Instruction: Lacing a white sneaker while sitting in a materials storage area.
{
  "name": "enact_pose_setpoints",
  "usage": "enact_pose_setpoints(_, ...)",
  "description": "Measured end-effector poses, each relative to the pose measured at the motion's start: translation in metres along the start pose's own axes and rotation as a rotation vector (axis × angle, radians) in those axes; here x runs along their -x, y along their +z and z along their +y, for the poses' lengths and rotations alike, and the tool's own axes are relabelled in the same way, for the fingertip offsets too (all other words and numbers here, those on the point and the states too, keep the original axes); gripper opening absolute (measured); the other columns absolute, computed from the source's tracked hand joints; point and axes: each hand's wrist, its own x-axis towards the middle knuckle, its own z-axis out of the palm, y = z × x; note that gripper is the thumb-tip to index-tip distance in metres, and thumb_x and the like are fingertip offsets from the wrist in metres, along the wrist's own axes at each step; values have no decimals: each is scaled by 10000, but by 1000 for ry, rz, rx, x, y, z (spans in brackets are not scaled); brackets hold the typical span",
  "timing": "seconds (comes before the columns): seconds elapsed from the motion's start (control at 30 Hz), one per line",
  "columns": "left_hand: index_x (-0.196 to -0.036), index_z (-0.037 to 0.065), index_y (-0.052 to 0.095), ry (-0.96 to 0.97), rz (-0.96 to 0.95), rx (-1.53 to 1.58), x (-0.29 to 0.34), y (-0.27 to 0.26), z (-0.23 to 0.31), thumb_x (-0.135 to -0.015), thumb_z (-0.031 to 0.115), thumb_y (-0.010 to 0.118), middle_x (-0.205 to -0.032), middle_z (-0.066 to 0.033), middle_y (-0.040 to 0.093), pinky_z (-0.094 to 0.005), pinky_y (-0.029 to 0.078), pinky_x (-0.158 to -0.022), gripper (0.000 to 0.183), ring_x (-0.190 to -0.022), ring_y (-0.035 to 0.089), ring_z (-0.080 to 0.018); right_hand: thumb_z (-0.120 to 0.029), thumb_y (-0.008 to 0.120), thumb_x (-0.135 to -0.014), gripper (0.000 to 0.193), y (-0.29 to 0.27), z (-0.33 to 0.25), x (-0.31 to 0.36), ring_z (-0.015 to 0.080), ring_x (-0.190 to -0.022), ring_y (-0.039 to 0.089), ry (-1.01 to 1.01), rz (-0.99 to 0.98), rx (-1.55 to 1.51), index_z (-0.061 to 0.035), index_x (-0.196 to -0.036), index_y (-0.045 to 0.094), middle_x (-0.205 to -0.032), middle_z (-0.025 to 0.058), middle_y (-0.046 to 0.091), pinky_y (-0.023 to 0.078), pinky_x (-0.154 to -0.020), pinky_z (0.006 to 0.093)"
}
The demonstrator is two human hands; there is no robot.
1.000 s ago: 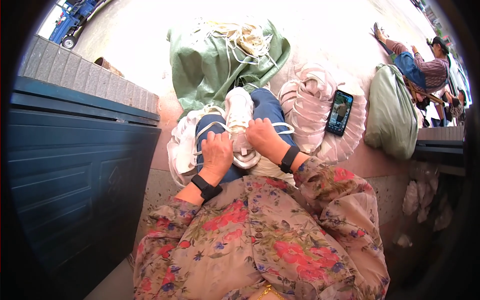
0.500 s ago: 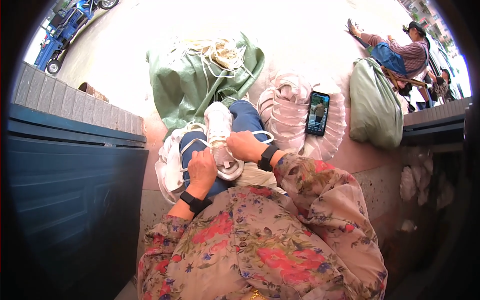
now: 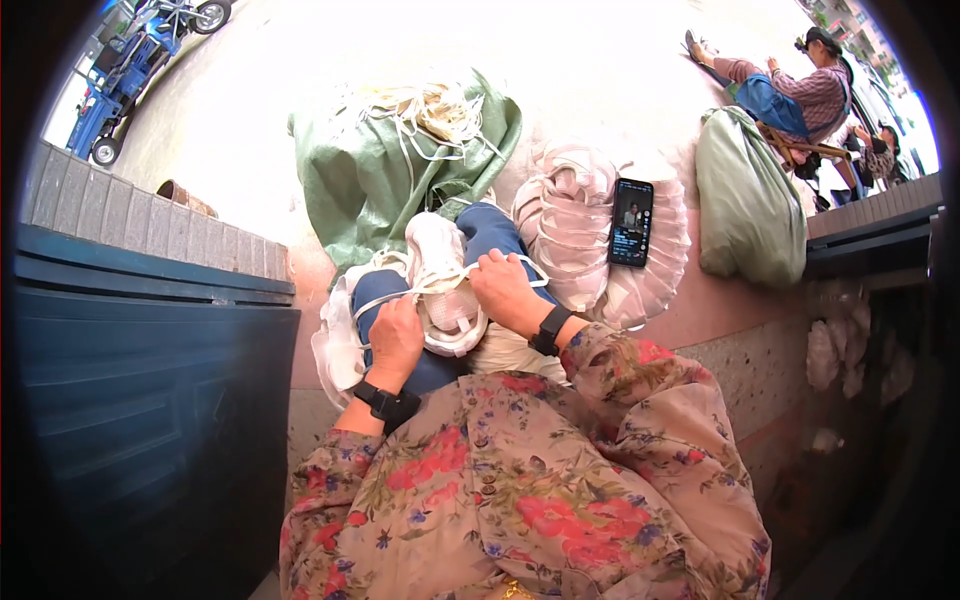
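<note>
A white shoe (image 3: 450, 312) rests across my lap, its heel opening toward me. At its left side my left hand (image 3: 396, 335) is closed on a white shoelace (image 3: 372, 300), with a loop of it hanging over my blue trouser leg. My right hand (image 3: 505, 292), on the shoe's right side, grips the other part of the lace, and a loop sticks out beyond its fingers. The lace runs across the shoe's top between the two hands. More white shoes (image 3: 340, 335) lie beside my left leg, partly hidden by it.
A green sack (image 3: 350, 180) with a heap of pale laces (image 3: 440, 110) stands in front. To the right are rows of stacked white shoes (image 3: 565, 225), a phone (image 3: 631, 225) on them, and a full pale-green sack (image 3: 750, 200). A seated person (image 3: 810, 100) is beyond; a blue door (image 3: 150, 390) stands left.
My right hand has moved slightly right and up, away from the left, drawing the lace out across the shoe. The left hand has shifted a little down. The phone's picture has changed.
</note>
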Motion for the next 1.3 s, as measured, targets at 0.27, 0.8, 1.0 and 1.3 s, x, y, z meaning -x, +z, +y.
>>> enact_pose_setpoints(0.27,-959,18,556,69,-19,21,-1,8,-11,-774,88,502,-815,-134,567,-400,458,-669,205,-770,549,-312,-36,545,-663,130,13,-3,-4,288,-831,524,-33,148,-245,-16,-791,544,-791,119,567,423,-710,369)
enact_pose_setpoints(0.8,-1059,-14,541,-110,-487,614,-101,7,26,-781,53,491,-698,-169,603,-363,474,-526,290,-467,566,-248,-83,584,-702,141,15,6,6,347,-728,546,19,156,-530,-45,-803,494,-705,155,559,441,-628,425)
enact_pose_setpoints(1.0,-1195,-13,472,-300,-794,743,-115,19,23,-737,6,517,-678,-76,580,-257,424,-385,461,-416,511,-123,-63,561,-703,191,15,1,3,298,-736,556,-21,180,-559,-36,-884,507,-739,119,565,458,-648,386)
enact_pose_setpoints(1.3,-1227,-60,371,-540,-578,1092,-122,-17,22,-760,46,562,-711,-85,608,-174,359,-340,515,-407,506,-75,-180,548,-695,94,-6,-19,-9,176,-804,476,-154,-104,197,-153,-703,638,-781,7,553,317,-625,349)
